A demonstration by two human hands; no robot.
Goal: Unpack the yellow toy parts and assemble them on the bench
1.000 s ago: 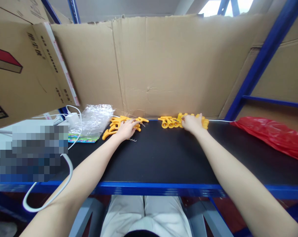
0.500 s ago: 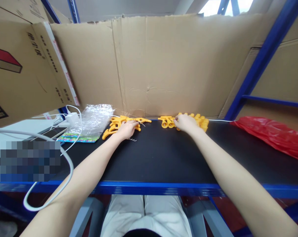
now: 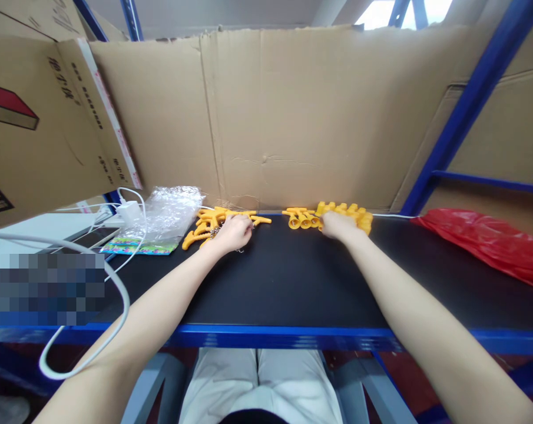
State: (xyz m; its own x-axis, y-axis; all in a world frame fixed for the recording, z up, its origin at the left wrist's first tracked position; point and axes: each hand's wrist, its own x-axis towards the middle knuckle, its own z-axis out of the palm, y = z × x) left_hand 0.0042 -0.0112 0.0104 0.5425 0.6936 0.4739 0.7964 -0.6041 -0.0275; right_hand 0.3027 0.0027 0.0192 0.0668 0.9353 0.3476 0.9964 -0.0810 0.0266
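- The left hand (image 3: pixel 234 232) covers part of the curved yellow pieces (image 3: pixel 211 222); its grip cannot be told.
- The right hand (image 3: pixel 338 224) hides some yellow caps (image 3: pixel 352 213).
- A blurred patch (image 3: pixel 47 288) masks the left.
- The red bag (image 3: pixel 491 242) runs off the right edge.

bare forearms with no sleeves, bare hands (image 3: pixel 235 232), and light beige trousers (image 3: pixel 260 383) on the lap

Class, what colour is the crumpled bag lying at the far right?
Red, clearest in the head view: the bag.
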